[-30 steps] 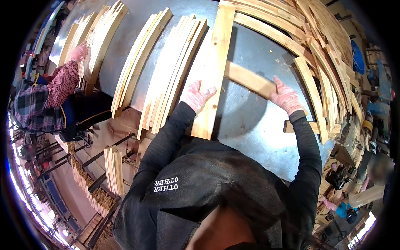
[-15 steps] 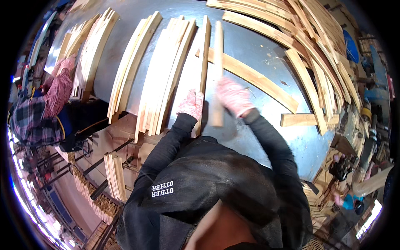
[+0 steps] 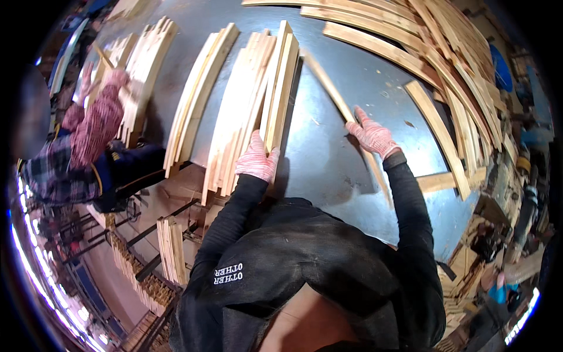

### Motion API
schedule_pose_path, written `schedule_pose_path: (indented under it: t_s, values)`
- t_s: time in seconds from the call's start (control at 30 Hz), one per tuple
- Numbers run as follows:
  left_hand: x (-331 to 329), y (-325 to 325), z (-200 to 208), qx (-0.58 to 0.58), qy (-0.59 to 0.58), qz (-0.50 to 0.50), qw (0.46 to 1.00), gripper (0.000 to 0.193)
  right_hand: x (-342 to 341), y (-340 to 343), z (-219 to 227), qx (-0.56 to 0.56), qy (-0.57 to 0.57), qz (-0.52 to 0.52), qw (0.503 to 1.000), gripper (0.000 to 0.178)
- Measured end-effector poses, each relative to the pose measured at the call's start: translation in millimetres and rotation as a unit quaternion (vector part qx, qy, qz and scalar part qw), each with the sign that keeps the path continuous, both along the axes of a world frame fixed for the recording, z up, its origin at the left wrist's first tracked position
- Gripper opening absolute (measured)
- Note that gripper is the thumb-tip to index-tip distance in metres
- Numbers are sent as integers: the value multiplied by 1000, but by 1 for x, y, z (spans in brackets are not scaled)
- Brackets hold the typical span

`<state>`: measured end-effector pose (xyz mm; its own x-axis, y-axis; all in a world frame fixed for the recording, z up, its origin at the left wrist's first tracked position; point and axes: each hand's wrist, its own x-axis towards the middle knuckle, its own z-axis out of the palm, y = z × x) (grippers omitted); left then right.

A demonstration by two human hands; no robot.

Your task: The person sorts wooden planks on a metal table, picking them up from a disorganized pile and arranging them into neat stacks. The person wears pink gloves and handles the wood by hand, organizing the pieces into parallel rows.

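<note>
My left hand [image 3: 257, 158], in a pink-and-white knit glove, is closed around the near end of a pale wooden strip [image 3: 286, 88] at the right side of a row of strips [image 3: 237, 111]. Another strip stands close along its left side. My right hand [image 3: 373, 136], gloved alike, grips a slanting wooden strip [image 3: 328, 85] near its middle, index finger stretched along it. That strip's far end points toward the left-hand row, and its near end reaches down beside my right forearm.
Everything lies on a shiny metal table [image 3: 334, 170]. Long boards [image 3: 375, 44] are heaped at the far right, with a single board [image 3: 437, 138] before them. More strips [image 3: 199, 100] stand left. A co-worker's gloved hand [image 3: 116, 79] is among strips at far left.
The strips that stood between my hands now sit against the left row. The board lying diagonally has left its place. My right hand has moved right and holds a slanted strip.
</note>
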<state>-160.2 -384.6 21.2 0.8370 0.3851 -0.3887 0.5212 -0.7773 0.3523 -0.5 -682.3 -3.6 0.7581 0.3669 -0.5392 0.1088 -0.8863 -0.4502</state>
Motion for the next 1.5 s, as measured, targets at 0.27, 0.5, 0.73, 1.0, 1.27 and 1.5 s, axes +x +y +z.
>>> schedule_pose_path:
  t_s: [0.27,0.5,0.73,1.0,1.27,1.5]
  values:
    - [-7,14,-24,71,35,-80,994,68,-40,181,-25,143,19,-82,986,84]
    - [26,137,-19,87,-242,5,966,65,3,199,-49,98,-92,-26,991,74]
    - [151,165,-51,-206,-73,-26,975,86,38,237,-67,148,-143,-112,972,94]
    - [215,167,42,-462,-295,-133,826,111,74,248,23,711,-3,-282,644,57]
    - [299,204,124,-105,-557,-277,776,72,188,205,163,157,-700,-12,697,51]
    - [153,171,-50,-644,-170,92,740,89,43,243,38,660,130,-284,683,79]
